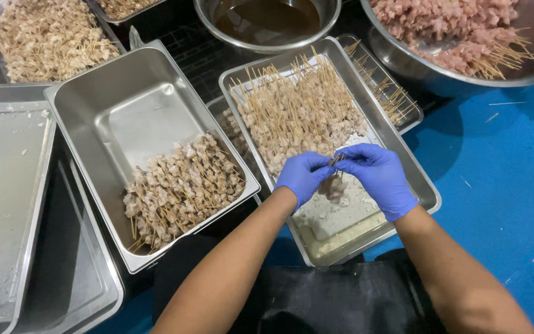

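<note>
Two gloved hands meet over the near half of the breading tray point(431, 196), a shallow steel tray that serves as landmark here. Left hand point(303, 177) and right hand point(375, 176), both in blue gloves, are each pinched shut on the same skewer point(336, 159); thumb and forefinger tips close on it from either side, the hands almost touching. The skewer sits between the fingertips, just above the tray's pale crumb layer; its meat end is mostly hidden by the fingers.

Far half of the breading tray: a dense row of coated skewers point(298, 114), sticks pointing away from the person.

Left of the breading tray, touching its edge: a deeper steel pan point(94, 102) with a heap of finished breaded skewers point(180, 185) in its near corner.

Further left of that: a flat tray point(7, 204) dusted with crumbs.

Beyond the breading tray: a round bowl of dark liquid point(268, 20). Beyond and to the right: a large steel bowl point(440, 80) with raw pink skewers point(452, 28). Tucked under the breading tray's right far corner, another tray with a few sticks point(394, 102).

Far left corner: one more pan of breaded skewers point(44, 37).

Blue table surface point(502, 185) lies right of the breading tray.
</note>
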Action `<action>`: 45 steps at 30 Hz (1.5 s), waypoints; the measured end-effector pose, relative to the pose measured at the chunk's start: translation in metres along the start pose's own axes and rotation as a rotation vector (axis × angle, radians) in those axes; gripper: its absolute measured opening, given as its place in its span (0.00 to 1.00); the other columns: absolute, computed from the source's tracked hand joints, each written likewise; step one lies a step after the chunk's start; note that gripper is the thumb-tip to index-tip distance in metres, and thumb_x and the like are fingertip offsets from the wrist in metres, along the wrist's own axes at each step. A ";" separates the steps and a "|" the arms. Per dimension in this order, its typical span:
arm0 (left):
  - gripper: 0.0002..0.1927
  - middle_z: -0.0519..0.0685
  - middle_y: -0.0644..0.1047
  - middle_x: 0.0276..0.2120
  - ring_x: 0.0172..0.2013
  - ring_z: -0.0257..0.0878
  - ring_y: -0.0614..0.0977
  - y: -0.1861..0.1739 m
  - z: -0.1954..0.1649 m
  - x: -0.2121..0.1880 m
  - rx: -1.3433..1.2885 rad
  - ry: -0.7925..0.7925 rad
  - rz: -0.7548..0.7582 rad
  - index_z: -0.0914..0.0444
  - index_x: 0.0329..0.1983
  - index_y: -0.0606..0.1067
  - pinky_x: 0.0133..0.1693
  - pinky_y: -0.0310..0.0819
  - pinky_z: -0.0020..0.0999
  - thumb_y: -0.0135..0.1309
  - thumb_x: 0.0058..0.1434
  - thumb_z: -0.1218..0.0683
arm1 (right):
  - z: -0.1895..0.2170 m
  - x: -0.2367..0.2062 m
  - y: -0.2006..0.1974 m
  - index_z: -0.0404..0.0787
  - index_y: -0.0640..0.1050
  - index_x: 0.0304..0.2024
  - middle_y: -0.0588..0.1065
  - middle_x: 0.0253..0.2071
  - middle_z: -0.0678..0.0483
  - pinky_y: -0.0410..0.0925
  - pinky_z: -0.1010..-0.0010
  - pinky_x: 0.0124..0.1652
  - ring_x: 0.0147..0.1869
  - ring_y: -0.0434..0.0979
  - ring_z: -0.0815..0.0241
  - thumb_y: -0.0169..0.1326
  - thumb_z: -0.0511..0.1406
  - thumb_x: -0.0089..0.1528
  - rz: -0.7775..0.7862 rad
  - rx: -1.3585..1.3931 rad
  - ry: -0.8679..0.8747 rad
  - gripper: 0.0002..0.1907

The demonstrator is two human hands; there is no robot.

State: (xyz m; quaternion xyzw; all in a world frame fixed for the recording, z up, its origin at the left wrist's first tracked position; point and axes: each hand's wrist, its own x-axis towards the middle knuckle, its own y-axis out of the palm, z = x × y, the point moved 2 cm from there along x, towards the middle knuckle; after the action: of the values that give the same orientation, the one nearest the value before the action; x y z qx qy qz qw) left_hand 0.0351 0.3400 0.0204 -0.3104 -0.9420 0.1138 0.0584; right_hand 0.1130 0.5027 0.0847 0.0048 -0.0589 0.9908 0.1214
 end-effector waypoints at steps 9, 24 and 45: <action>0.12 0.50 0.80 0.32 0.33 0.41 0.82 -0.007 -0.006 0.000 -0.024 0.040 0.063 0.61 0.43 0.84 0.39 0.75 0.34 0.63 0.57 0.54 | 0.012 -0.004 0.005 0.29 0.81 0.45 0.82 0.41 0.46 0.76 0.68 0.49 0.46 0.83 0.58 0.61 0.26 0.59 0.042 0.048 0.048 0.11; 0.11 0.49 0.84 0.36 0.37 0.40 0.86 -0.037 -0.005 0.006 -0.140 -0.054 -0.329 0.59 0.41 0.85 0.42 0.78 0.32 0.62 0.57 0.53 | 0.025 -0.003 -0.032 0.30 0.79 0.51 0.80 0.44 0.53 0.72 0.77 0.48 0.45 0.78 0.68 0.62 0.25 0.61 -0.261 0.000 -0.064 0.14; 0.13 0.47 0.84 0.33 0.33 0.41 0.88 0.004 0.006 -0.003 -0.031 0.162 0.057 0.55 0.45 0.82 0.40 0.82 0.35 0.59 0.62 0.45 | 0.041 -0.024 0.036 0.25 0.77 0.49 0.79 0.47 0.45 0.73 0.70 0.57 0.50 0.80 0.59 0.58 0.23 0.65 0.016 -0.221 -0.145 0.10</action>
State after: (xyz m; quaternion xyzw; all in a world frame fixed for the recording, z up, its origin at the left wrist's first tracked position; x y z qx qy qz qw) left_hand 0.0386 0.3404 0.0133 -0.3464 -0.9265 0.0755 0.1265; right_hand 0.1279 0.4577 0.1207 0.0624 -0.1761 0.9763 0.1089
